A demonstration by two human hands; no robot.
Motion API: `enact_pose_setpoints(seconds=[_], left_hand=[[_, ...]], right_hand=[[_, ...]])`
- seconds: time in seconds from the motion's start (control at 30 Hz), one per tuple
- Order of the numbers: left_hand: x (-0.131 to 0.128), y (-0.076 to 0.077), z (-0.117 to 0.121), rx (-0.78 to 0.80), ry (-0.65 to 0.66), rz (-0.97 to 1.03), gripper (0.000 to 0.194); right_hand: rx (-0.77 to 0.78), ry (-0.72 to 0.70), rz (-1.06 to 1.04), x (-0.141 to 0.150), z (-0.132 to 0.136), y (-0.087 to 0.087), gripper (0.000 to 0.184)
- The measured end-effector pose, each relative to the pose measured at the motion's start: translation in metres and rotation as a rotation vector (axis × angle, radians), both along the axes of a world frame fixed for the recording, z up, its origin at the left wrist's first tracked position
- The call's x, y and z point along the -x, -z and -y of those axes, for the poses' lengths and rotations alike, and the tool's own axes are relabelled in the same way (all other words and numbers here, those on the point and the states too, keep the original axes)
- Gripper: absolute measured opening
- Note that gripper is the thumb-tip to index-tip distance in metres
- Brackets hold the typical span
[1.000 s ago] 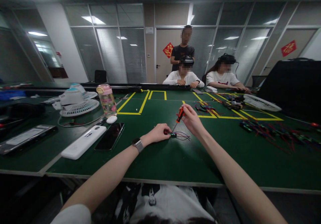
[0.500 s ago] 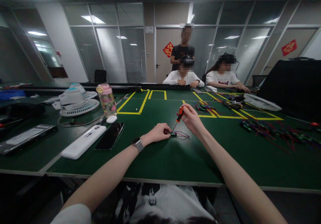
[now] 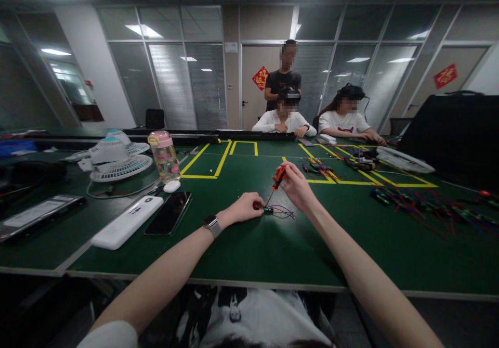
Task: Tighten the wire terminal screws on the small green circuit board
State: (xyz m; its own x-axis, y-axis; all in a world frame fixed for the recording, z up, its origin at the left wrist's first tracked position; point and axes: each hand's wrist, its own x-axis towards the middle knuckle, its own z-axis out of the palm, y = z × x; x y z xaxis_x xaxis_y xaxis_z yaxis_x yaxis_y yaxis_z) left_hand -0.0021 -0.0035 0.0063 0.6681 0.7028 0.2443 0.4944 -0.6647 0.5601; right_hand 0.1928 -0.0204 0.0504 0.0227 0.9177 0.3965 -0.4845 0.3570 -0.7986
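Note:
My right hand [image 3: 293, 181] is closed around the orange and black handle of a screwdriver [image 3: 279, 178]. The shaft slants down and left, its tip at a small green circuit board [image 3: 268, 210] on the table. Fingers of my left hand [image 3: 247, 207] pinch the board's left end and hold it against the surface; they hide part of it. Thin red and blue wires [image 3: 286, 211] loop out from the board's right side. Whether the tip sits in a screw is too small to tell.
The green table [image 3: 241, 259] bears a black phone [image 3: 169, 213], a white power bank [image 3: 128, 222], a pink-lided bottle [image 3: 165, 155] and a fan [image 3: 119, 160] at left. Wired boards [image 3: 413, 207] lie in a heap at right. Two people sit opposite; another person [image 3: 284, 80] stands behind.
Both hands, the screwdriver and the board keep nearly the same places. The whole view has shifted slightly.

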Motion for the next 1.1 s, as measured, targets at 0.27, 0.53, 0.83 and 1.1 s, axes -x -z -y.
enact_pose_setpoints(seconds=[0.27,0.53,0.83,1.1], left_hand=[[0.0005,0.0003,-0.0002,0.015,-0.011,-0.002,0.015],[0.0005,-0.0008,0.0005,-0.002,0.003,0.004,0.015],[-0.0007,-0.0006,0.0010,-0.013,0.002,0.009,0.014],[-0.0008,-0.0027,0.0027,0.001,-0.010,0.005,0.015]], right_hand=[[0.008,-0.027,0.024,-0.0006,0.0005,-0.0010,0.033],[0.015,-0.029,-0.009,0.0003,0.0007,-0.0012,0.028],[0.002,-0.033,0.042,-0.0005,-0.0005,0.0004,0.034],[-0.014,-0.019,0.037,-0.0014,-0.0002,0.0003,0.027]])
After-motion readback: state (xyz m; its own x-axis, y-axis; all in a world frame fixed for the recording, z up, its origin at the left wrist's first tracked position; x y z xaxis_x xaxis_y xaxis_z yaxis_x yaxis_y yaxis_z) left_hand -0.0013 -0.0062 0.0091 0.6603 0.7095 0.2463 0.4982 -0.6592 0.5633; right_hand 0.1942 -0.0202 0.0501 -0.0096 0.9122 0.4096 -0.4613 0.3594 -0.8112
